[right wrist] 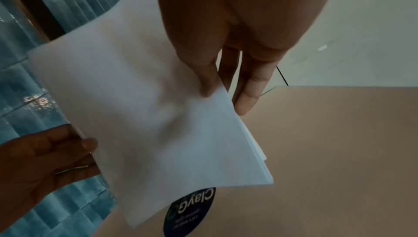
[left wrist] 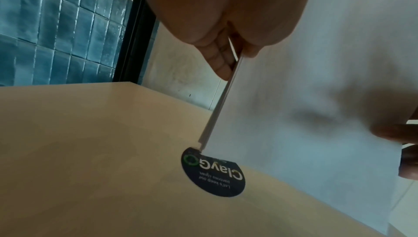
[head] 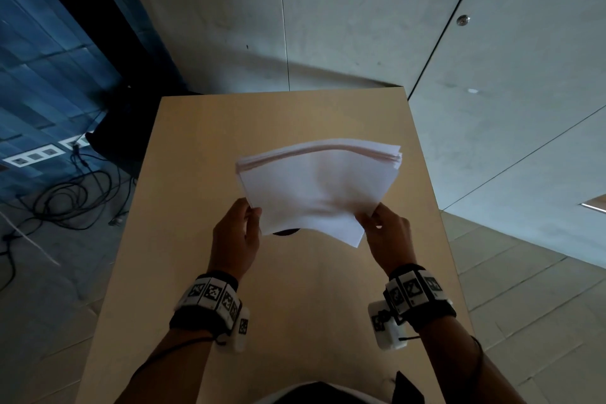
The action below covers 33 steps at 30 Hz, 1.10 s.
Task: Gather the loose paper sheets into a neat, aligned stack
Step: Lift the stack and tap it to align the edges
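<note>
— What carries everything here?
— A light wooden counter (head: 203, 272), smooth and pale tan, standing on a tiled floor (head: 49, 321).
— Anything lying on it?
— A round dark-blue sticker (left wrist: 214, 174) stuck flat to the top, with white "ClayG" lettering and a green ring mark.
— And on the floor?
— Tangled black cables (head: 65, 197) lie left of the counter.

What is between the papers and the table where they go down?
Nothing that blocks. Both hands, left and right, hold the paper stack over the table. Only a flat round sticker lies beneath it.
</note>
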Each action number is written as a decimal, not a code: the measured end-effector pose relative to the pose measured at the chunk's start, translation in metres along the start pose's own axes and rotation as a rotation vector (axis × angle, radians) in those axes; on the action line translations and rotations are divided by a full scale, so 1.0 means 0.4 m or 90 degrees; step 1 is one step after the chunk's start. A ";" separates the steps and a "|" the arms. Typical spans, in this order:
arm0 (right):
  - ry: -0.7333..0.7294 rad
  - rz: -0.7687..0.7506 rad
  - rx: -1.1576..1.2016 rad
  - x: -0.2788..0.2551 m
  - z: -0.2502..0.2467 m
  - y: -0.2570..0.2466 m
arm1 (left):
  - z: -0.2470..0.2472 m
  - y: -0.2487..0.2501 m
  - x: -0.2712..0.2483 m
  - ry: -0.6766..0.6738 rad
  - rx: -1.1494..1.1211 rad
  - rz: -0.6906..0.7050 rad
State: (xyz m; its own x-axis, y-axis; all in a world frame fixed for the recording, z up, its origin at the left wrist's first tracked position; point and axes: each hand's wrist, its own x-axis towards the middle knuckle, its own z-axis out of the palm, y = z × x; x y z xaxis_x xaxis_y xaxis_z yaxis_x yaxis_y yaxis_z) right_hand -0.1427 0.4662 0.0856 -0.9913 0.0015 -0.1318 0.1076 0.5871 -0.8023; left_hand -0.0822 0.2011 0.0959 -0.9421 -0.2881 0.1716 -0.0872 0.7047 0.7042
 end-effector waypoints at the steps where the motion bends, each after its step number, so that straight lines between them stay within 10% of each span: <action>1: -0.017 0.004 0.003 0.000 0.000 0.002 | 0.003 -0.004 -0.001 -0.013 -0.010 -0.016; 16: 0.036 -0.041 0.060 0.013 -0.034 -0.023 | -0.015 0.018 0.009 0.032 -0.064 0.005; 33: -0.134 0.053 0.006 -0.001 -0.011 -0.005 | 0.014 -0.005 -0.007 -0.073 -0.093 -0.087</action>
State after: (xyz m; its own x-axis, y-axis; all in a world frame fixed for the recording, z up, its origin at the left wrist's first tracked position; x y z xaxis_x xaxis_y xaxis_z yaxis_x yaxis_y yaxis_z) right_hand -0.1429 0.4685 0.0896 -0.9416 -0.1199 -0.3148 0.1896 0.5838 -0.7895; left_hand -0.0813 0.2042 0.0903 -0.9560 -0.2931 -0.0065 -0.1773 0.5601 0.8092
